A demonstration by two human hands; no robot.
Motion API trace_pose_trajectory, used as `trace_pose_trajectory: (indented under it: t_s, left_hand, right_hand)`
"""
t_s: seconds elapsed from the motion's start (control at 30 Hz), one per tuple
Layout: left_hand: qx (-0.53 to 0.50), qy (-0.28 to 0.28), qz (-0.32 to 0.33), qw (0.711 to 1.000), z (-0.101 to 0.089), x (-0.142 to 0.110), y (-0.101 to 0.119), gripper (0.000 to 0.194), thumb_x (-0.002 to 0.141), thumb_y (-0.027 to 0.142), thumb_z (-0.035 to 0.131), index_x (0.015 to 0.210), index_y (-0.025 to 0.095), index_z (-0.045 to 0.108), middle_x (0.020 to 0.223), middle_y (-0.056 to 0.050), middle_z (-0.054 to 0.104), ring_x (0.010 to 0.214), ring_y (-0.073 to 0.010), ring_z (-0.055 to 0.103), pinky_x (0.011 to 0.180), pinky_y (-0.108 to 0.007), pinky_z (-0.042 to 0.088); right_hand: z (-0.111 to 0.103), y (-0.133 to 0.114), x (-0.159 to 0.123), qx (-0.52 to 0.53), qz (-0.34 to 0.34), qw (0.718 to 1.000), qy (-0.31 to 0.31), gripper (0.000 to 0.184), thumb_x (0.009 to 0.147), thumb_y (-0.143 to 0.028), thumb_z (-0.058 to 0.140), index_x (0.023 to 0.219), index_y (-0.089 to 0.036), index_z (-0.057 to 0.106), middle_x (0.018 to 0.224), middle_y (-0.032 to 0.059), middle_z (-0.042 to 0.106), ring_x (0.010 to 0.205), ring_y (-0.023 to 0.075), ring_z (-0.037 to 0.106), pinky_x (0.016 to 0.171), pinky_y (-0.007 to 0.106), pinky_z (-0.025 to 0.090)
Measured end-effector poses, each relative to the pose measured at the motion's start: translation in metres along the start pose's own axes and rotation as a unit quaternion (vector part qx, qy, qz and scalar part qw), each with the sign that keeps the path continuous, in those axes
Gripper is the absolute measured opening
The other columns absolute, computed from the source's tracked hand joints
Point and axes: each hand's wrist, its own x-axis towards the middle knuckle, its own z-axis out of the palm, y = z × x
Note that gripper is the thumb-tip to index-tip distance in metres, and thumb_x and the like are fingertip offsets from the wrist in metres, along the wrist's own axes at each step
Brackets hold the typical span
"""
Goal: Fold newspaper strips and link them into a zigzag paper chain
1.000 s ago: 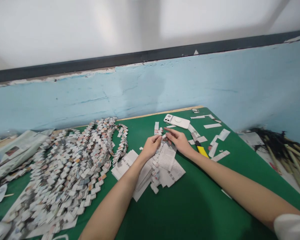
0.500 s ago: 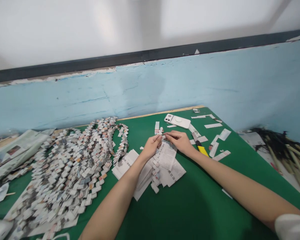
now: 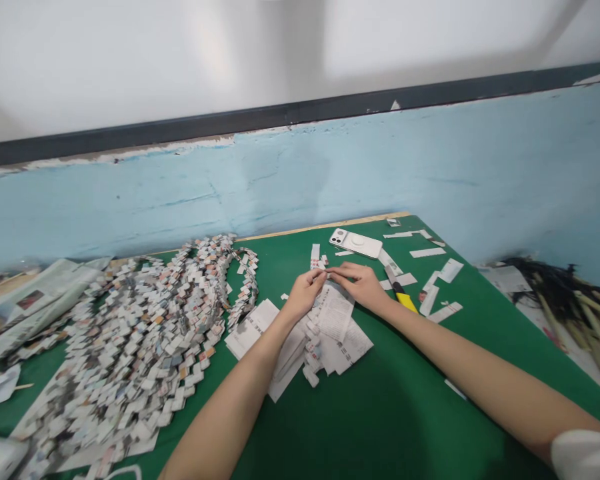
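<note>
Over the middle of the green table, my left hand and my right hand meet fingertip to fingertip, both closed in a pinch. Between them is a small piece of folded paper, mostly hidden by the fingers. A short zigzag chain of folded paper trails below my left hand; whether it joins the pinched piece I cannot tell. Cut newspaper sheets lie under both hands, with another stack of paper by my left forearm. Just beyond the fingers rests a paper strip.
A large heap of folded-paper chain covers the left side. Behind my right hand lies a white phone; a yellow-handled utility knife is beside my right wrist. Loose paper strips are scattered right. Sticks lie beyond the table's right edge.
My fingertips have drawn slightly closer together, and the thin edge that showed at my right fingers is now less visible. The chain and papers lie as before.
</note>
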Motion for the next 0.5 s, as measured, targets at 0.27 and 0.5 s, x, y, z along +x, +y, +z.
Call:
trace_pose_trajectory:
  t_s: [0.27, 0.5]
  left_hand:
    - [0.067, 0.028, 0.038, 0.997, 0.0016, -0.0022, 0.0064, 0.043, 0.096, 0.056, 0.053, 0.075, 0.018, 0.056, 0.053, 0.004, 0.051, 0.048, -0.0103, 0.044, 0.054, -0.024, 0.035]
    - [0.084, 0.027, 0.049, 0.995, 0.0022, -0.0016, 0.001, 0.044, 0.097, 0.056, 0.052, 0.079, 0.018, 0.06, 0.054, 0.004, 0.054, 0.05, -0.0116, 0.051, 0.054, -0.024, 0.038]
  right_hand:
    - [0.0017, -0.0016, 0.0006, 0.082, 0.138, 0.987, -0.017, 0.036, 0.087, -0.051, 0.069, 0.089, -0.017, 0.078, 0.06, 0.0018, 0.066, 0.052, 0.0157, 0.055, 0.05, 0.027, 0.042]
    - [0.0032, 0.0025, 0.0008, 0.083, 0.119, 0.989, 0.005, 0.031, 0.086, -0.047, 0.072, 0.083, -0.016, 0.077, 0.074, 0.0059, 0.075, 0.062, 0.0177, 0.062, 0.056, 0.028, 0.044]
